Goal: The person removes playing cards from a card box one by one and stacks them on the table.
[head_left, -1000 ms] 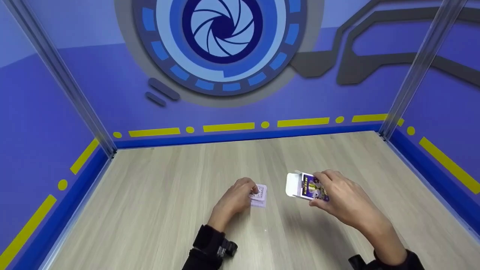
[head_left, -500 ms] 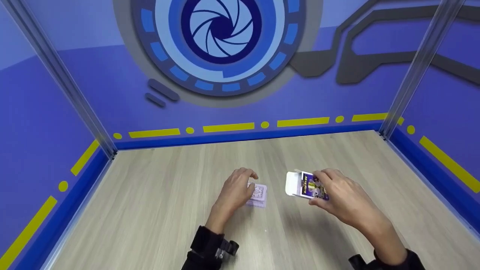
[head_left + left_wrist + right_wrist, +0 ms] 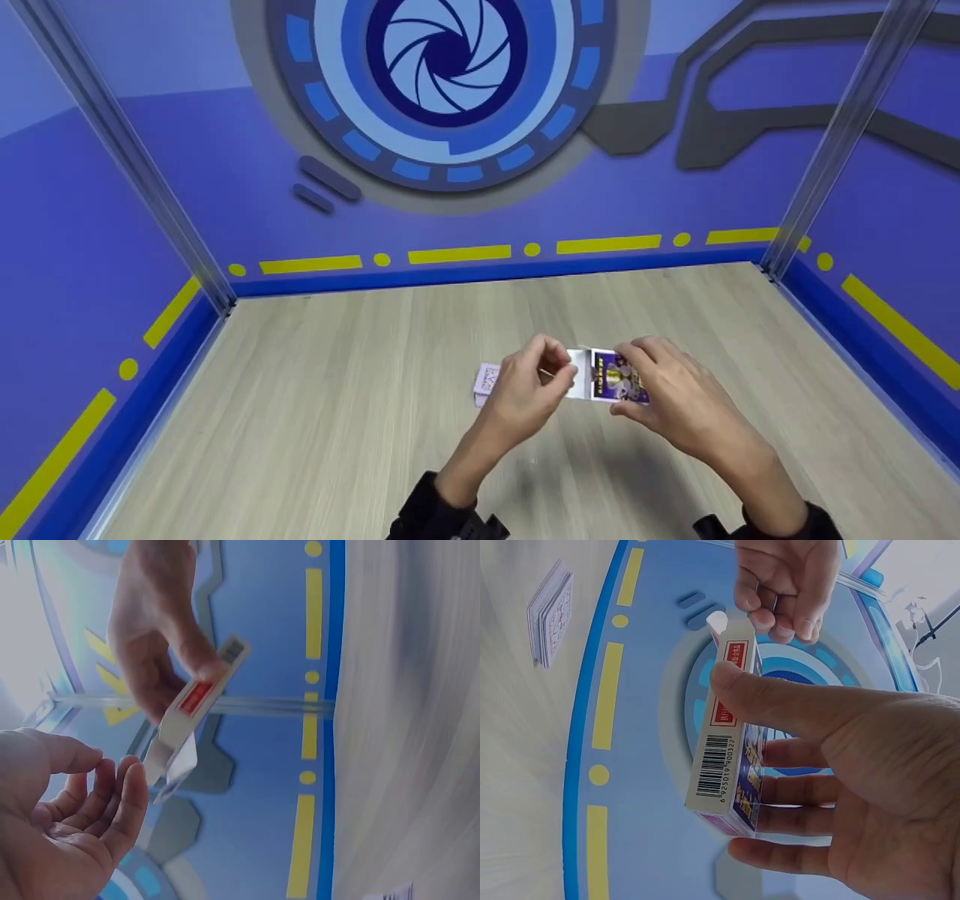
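My right hand (image 3: 686,405) grips a small purple playing-card box (image 3: 619,377) above the table, thumb on one narrow side and fingers on the other. The box's white lid flap (image 3: 578,373) is open and points left. Along its narrow side, a barcode and a red label show in the right wrist view. My left hand (image 3: 525,390) hovers by the flap with fingers loosely bent, apart from the box in the left wrist view, and holds nothing. Behind the left hand, a stack of playing cards (image 3: 486,380) lies on the table, partly hidden in the head view.
The wood-grain table (image 3: 337,420) is bounded by a blue printed back wall (image 3: 187,180) and side walls with yellow dashes. Clear corner posts (image 3: 832,142) stand at the back left and right.
My left hand has left the card stack and moved right to the box's open flap. The stack now sits slightly farther left. The right hand and box have shifted slightly left.
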The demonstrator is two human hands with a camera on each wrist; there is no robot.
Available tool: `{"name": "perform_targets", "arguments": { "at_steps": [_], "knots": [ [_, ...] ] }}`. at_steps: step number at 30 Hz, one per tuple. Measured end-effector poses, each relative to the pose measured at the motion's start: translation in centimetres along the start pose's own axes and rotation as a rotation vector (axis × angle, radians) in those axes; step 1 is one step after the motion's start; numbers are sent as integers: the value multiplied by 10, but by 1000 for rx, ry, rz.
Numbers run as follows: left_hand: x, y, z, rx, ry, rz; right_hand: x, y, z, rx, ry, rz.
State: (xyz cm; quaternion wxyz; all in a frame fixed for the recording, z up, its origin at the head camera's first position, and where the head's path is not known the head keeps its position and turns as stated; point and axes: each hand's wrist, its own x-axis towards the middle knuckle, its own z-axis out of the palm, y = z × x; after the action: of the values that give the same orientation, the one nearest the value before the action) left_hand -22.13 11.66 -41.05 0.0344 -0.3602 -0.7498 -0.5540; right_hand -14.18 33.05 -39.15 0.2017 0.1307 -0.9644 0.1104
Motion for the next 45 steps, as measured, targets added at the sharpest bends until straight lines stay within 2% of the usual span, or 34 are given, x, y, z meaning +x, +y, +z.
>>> {"name": "perform_targets", "arguments": {
  "at_steps": [6,16,25,33,41,45],
  "knots": [
    [-1,-4,10,-52,-30,-63,1,-4,0,2,-1,-8],
    [0,-12,10,-173,-58,-158,-1,-9,-5,-3,-7,-25],
    [1,-14,10,-209,-76,-178,0,-11,-4,-9,-21,-20],
    [0,-14,11,-183,-53,-188,-1,-12,-2,-22,21,-69],
    [1,-13,6,-201,-69,-219,0,-10,0,-26,6,-52],
    [2,-12,2,-193,-60,-205,0,-9,1,-23,-6,-36]
  ]
}}
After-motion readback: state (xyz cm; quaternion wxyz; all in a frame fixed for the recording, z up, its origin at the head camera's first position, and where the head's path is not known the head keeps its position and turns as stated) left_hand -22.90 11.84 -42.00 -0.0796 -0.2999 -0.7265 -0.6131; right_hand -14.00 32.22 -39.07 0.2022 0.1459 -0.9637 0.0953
